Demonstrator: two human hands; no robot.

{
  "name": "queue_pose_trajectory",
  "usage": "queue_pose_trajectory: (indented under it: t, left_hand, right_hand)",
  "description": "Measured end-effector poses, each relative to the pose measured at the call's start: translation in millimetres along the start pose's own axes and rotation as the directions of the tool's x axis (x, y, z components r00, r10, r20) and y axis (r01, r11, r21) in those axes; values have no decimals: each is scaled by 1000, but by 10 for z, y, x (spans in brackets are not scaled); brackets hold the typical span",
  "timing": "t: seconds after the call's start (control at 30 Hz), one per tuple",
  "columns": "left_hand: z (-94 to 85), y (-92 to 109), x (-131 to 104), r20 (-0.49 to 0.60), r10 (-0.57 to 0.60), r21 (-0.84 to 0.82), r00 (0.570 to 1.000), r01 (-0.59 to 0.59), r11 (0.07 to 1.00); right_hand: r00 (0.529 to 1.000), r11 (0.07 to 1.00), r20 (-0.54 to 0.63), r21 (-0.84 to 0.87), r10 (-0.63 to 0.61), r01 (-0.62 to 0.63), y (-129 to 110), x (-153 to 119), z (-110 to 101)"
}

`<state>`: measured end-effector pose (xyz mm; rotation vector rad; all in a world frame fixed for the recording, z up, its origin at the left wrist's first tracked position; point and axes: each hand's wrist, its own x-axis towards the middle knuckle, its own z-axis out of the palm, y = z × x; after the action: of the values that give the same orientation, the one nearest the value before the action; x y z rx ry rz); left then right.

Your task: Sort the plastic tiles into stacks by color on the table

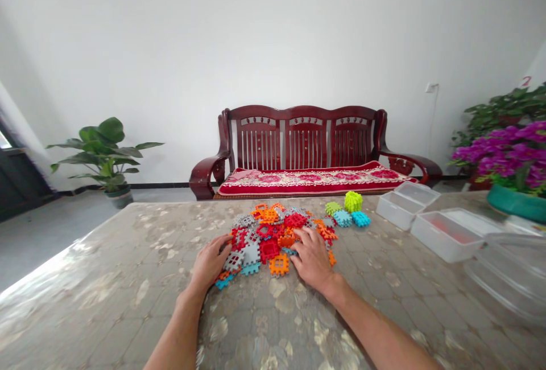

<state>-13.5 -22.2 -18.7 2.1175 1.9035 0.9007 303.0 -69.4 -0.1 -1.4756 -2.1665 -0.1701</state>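
A loose pile of plastic interlocking building tiles with notched edges lies in the middle of the table, in red, orange, grey and blue. My left hand [211, 260] rests at the pile's left side, fingers curved and apart, by a grey window tile [234, 260] and a plain grey tile [251, 254]. Over the right side of the pile lies my right hand [313, 256], its fingers spread on the tiles near an orange tile [287, 238]. Another orange window tile [279, 272] sits at the near edge, beside a red tile [269, 250]. Neither hand grips a tile that I can see.
Beyond the pile to the right are a yellow-green block [353, 201], a green tile piece [333, 208] and blue pieces [360, 219]. Clear plastic boxes [443, 245] stand at the right, near a teal flower pot [514, 204]. A wooden bench [305, 112] stands behind the patterned table [140, 279].
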Motion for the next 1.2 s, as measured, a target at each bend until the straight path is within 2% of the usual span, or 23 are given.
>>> queue_pose_trajectory:
  t: [0.13,0.33,0.7,0.97,1.2]
  left_hand:
    - [12,-15,6,-2,0,-3,1000,0,1000]
    - [24,-38,19,17,-10,8,1000,9,1000]
    - [18,-22,10,17,-11,4,1000,11,1000]
    - [13,-14,16,25,-19,19,999,18,1000]
    - [3,1,15,39,-19,21,999,18,1000]
  right_hand:
    - [1000,1000,9,-20,14,-13,10,21,21]
    - [999,1000,-38,0,-15,15,-6,8,6]
    - [998,998,-21,7,-54,54,16,-16,-15]
    - [993,996,-81,12,90,-89,-9,27,-101]
    - [989,991,-71,-6,132,-133,89,51,-61]
